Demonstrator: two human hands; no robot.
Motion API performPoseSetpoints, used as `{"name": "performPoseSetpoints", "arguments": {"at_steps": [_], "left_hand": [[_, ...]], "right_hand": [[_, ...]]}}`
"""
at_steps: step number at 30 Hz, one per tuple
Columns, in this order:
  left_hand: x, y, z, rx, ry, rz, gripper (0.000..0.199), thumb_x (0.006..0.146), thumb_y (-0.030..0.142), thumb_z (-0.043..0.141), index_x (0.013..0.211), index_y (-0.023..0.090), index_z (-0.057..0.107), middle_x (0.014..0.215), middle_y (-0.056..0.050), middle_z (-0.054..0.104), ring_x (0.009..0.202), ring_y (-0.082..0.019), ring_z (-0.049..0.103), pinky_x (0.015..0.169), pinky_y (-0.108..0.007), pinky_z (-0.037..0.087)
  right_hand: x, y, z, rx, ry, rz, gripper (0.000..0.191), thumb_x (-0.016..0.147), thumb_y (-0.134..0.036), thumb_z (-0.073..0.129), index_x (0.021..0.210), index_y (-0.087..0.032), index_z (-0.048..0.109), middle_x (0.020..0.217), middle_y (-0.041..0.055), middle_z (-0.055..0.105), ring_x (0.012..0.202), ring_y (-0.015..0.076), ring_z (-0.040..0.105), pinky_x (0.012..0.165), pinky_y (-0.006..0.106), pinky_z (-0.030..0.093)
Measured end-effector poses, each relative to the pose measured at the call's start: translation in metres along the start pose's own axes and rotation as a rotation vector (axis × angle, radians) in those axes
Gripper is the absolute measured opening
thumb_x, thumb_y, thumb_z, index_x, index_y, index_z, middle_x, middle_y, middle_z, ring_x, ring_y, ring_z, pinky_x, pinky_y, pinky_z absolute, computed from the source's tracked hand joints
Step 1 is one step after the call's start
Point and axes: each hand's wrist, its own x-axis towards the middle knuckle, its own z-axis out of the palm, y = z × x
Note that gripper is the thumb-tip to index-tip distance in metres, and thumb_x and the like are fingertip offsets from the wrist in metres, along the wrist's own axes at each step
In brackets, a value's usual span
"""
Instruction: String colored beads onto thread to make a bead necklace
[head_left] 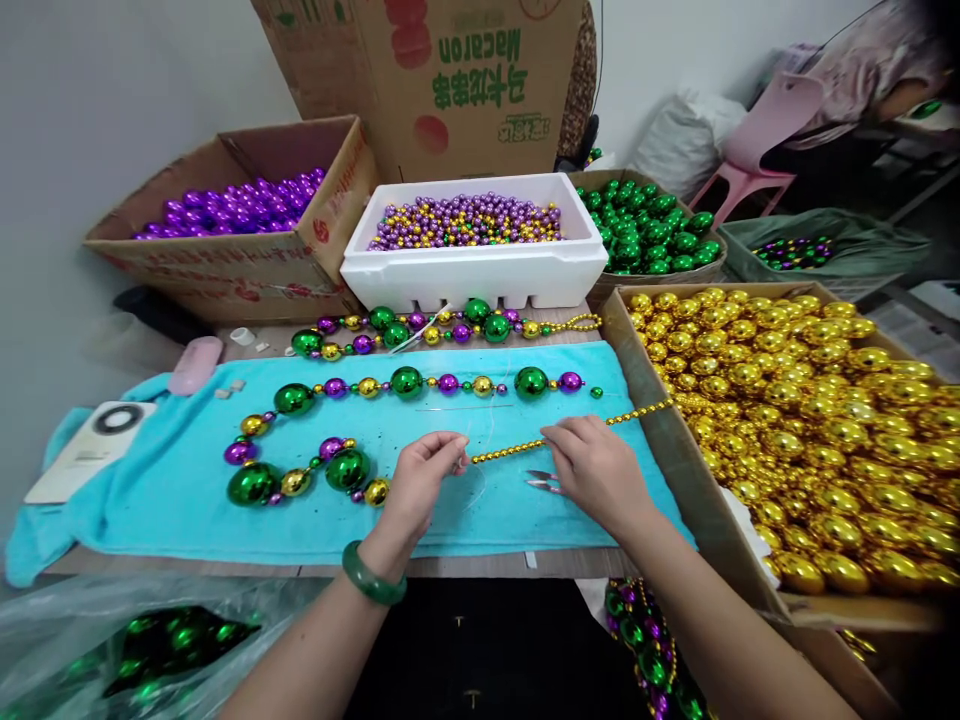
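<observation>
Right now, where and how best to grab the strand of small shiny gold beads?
Pinch the strand of small gold beads from above and the far side, on the stretch between the right hand and the gold-filled brown cardboard box. It's thin and nearly straight there, clear of the silver blades; the right forearm likely crowds the near side.

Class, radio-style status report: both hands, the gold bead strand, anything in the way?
Left hand pinched at left end of gold bead strand; right hand gripping midway. Strand reaches cardboard box. Possibly in the way: metal blades by right hand.
</observation>
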Motion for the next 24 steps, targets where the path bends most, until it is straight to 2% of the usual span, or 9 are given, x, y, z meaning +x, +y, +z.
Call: {"name": "performPoseSetpoints", "arguments": {"at_steps": [2,4,8,11,15,18,24], "left_hand": [[-0.001,-0.001,0.002,-0.013,-0.003,-0.011,0.023,0.067,0.034,0.073,0.075,0.014,0.065,0.062,0.001,0.061,0.060,-0.010,0.054,0.064,-0.024,0.042],[-0.002,-0.002,0.003,-0.025,-0.004,-0.020,0.024,0.066,0.034,0.073,0.075,0.014,0.066,0.062,0.001,0.062,0.060,-0.010,0.055,0.063,-0.024,0.042],[-0.004,-0.002,0.003,-0.044,-0.013,-0.020,0.023,0.068,0.034,0.073,0.075,0.013,0.066,0.063,0.000,0.062,0.062,-0.010,0.055,0.064,-0.023,0.043],[-0.004,-0.001,0.001,-0.063,-0.017,-0.021,0.023,0.068,0.034,0.073,0.075,0.014,0.065,0.064,0.000,0.062,0.063,-0.010,0.056,0.063,-0.023,0.043],[-0.004,0.002,0.002,-0.081,-0.018,-0.035,0.025,0.066,0.034,0.074,0.077,0.013,0.065,0.065,0.000,0.063,0.063,-0.011,0.057,0.063,-0.023,0.044],[-0.006,0.005,0.005,-0.074,-0.038,-0.031,0.024,0.066,0.034,0.074,0.077,0.013,0.065,0.065,0.000,0.062,0.063,-0.011,0.057,0.063,-0.023,0.044],[-0.011,0.005,0.006,-0.056,-0.064,0.010,0.022,0.069,0.034,0.072,0.076,0.014,0.065,0.065,0.000,0.062,0.064,-0.011,0.057,0.064,-0.023,0.043]], "right_hand": [[0.030,-0.003,0.003,-0.068,-0.065,-0.082,0.029,0.092,-0.015,0.040,0.102,-0.018,0.068,0.101,0.0113,0.064,0.090,0.0232,0.054,0.067,0.030,0.042],[0.060,-0.007,0.011,-0.128,-0.193,-0.238,0.029,0.091,-0.013,0.041,0.104,-0.017,0.066,0.107,0.0129,0.061,0.095,0.0241,0.052,0.063,0.029,0.041],[0.096,-0.010,0.030,-0.148,-0.267,-0.359,0.024,0.090,-0.014,0.043,0.096,-0.015,0.066,0.108,0.0140,0.059,0.097,0.0239,0.050,0.062,0.027,0.041],[0.100,-0.003,0.034,-0.157,-0.271,-0.357,0.023,0.090,-0.013,0.043,0.094,-0.014,0.066,0.105,0.0141,0.059,0.096,0.0237,0.050,0.063,0.027,0.042],[0.094,0.010,0.025,-0.156,-0.231,-0.296,0.026,0.089,-0.010,0.040,0.104,-0.013,0.062,0.107,0.0153,0.057,0.096,0.0248,0.050,0.065,0.029,0.041],[0.092,0.012,0.024,-0.128,-0.234,-0.326,0.027,0.089,-0.010,0.042,0.106,-0.016,0.061,0.105,0.0129,0.058,0.094,0.0238,0.052,0.064,0.028,0.040],[0.096,0.005,0.036,-0.009,-0.189,-0.384,0.021,0.087,-0.010,0.045,0.085,-0.017,0.066,0.098,0.0089,0.064,0.082,0.0190,0.055,0.061,0.026,0.040]]}}
